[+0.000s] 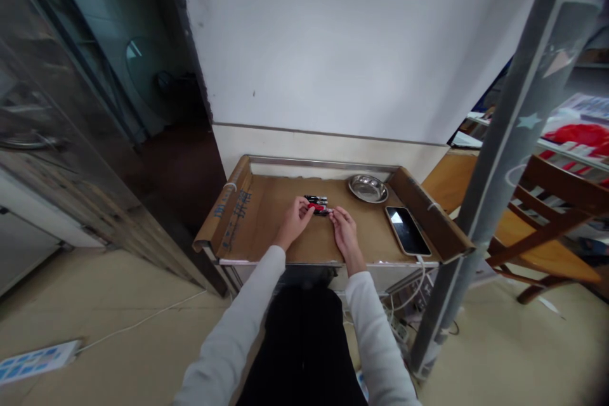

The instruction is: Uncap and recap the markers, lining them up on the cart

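Observation:
A small red object (315, 207) is held between my two hands, low over the cardboard-covered table. My left hand (295, 222) has its fingers pinched on the red object's left end. At the other end, the fingertips of my right hand (343, 227) are pressed together on a small tip, too small to make out. Several dark, battery-like cylinders (314, 199) lie just behind and beside the red object, partly hidden by it and my fingers.
On the table (266, 203), a round metal dish (368, 189) stands at the back right, and a phone (408, 231) with a white cable lies at the right. Raised cardboard sides flank the table. A grey post (495, 158) and wooden chair (547, 216) are further right.

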The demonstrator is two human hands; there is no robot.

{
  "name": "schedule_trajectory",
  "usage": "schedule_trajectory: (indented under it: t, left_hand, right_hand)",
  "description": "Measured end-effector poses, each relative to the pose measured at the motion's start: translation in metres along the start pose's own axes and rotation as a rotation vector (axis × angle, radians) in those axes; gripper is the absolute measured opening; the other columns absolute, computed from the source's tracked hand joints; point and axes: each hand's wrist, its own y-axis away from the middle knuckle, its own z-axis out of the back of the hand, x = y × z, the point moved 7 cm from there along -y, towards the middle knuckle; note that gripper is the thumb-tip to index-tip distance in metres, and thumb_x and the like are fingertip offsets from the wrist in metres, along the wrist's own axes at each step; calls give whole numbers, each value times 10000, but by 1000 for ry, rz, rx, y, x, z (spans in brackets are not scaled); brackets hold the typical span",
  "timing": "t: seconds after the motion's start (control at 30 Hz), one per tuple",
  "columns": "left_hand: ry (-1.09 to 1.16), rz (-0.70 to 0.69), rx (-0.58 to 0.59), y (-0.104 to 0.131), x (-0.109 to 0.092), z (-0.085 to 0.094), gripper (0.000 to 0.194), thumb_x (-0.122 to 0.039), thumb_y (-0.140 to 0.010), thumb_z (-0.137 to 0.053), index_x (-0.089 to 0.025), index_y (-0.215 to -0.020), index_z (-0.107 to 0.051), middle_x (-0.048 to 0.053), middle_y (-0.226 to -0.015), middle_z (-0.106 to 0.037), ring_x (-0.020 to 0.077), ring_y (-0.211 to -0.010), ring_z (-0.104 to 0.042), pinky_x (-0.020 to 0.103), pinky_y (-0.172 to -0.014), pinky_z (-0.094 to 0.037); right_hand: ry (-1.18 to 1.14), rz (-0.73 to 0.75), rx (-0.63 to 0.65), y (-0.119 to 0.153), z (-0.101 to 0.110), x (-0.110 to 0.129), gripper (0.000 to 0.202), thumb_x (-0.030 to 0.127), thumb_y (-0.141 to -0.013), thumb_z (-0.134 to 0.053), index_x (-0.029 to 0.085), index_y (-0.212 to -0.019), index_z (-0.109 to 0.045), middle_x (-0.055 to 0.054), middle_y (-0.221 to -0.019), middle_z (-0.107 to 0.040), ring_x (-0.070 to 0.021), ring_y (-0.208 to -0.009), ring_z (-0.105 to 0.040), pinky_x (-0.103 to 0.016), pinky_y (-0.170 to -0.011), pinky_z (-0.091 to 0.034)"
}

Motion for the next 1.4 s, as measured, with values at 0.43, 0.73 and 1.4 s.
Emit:
schedule_trajectory:
  t: [0.43,0.73,1.4]
  left_hand:
    - [-417,-41,207,12,11,-13,65,-223,-771,-522,-195,-794,-468,-4,-778,-546,133,-719,-521,274,-698,-418]
    - [-578,-60,142,13,4,-5,190,-164,-776,-498,-182,-963,-471,52,-955,-506,182,-906,-522,341,-829,-429]
    - [-765,18,33,12,4,2,165,-163,-860,-385,-158,-933,-533,95,-946,-530,211,-903,-521,358,-826,-401]
  right_hand:
    - [432,233,68,3,-7,8,293,407,-695,-625,173,-861,-567,-12,-784,-619,-117,-685,-563,-263,-670,-465]
    - [830,293,379,17,-38,2,157,319,-736,-582,195,-813,-637,-23,-797,-655,-151,-729,-579,-294,-744,-451]
    - [1326,523,26,25,-29,22,293,168,-795,-387,117,-1045,-532,-139,-1040,-551,-231,-1007,-459,-384,-901,-357]
